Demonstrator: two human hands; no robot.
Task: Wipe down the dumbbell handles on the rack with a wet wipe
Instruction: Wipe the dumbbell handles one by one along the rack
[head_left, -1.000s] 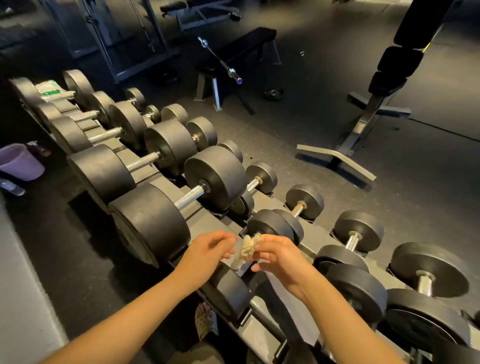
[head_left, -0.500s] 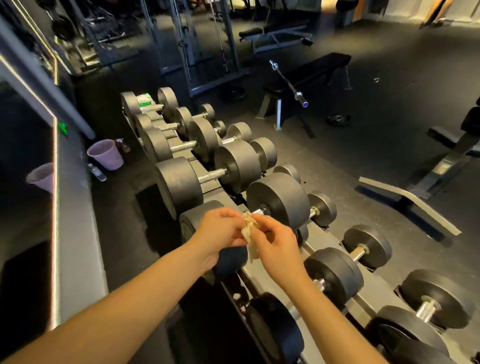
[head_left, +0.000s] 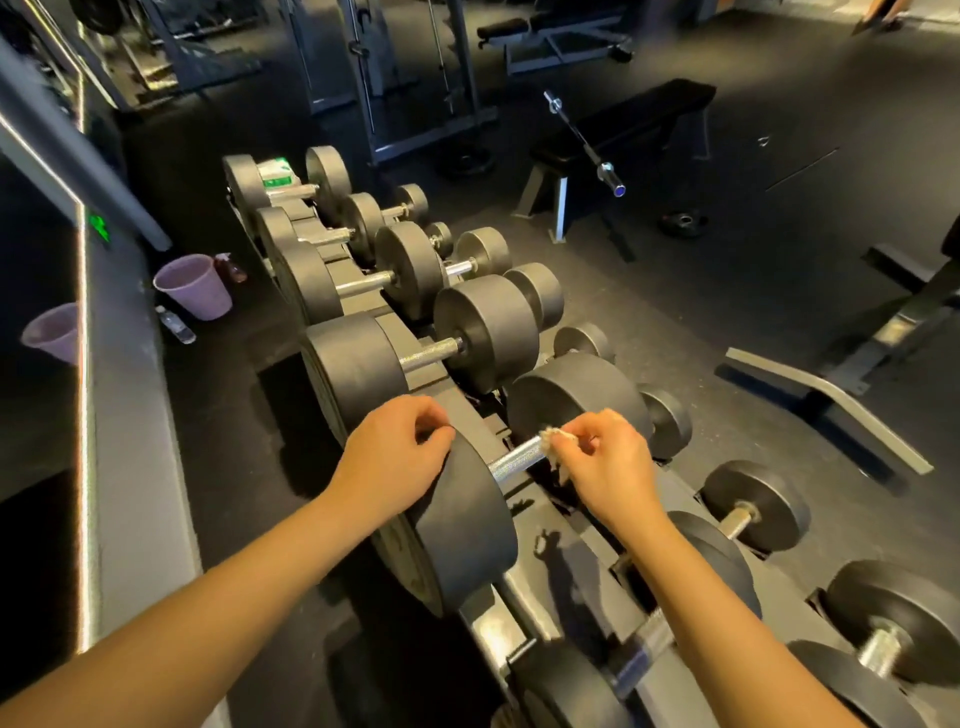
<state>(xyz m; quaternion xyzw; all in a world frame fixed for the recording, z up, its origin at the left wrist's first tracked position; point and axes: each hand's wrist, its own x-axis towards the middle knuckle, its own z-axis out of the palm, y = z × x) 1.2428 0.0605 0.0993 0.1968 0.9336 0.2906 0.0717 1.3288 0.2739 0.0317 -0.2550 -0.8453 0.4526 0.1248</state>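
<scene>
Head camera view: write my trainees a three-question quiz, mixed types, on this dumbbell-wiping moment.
1. True or false: the right hand pinches the crumpled white wet wipe at the knurled silver dumbbell handle.
2. The left hand grips: A) the black round dumbbell head; B) a purple bucket; C) a bench.
3. Fill in: the green-and-white packet lies on the ___ dumbbell in the row.
Key: 1 true; 2 A; 3 farthest.

I find a gym: rows of dumbbells (head_left: 488, 332) on a tiered rack (head_left: 498, 621), a flat bench (head_left: 639, 117), a barbell (head_left: 584, 143), a loose weight plate (head_left: 681, 222) and frame machines (head_left: 395, 78) on dark flooring (head_left: 779, 286).
</scene>
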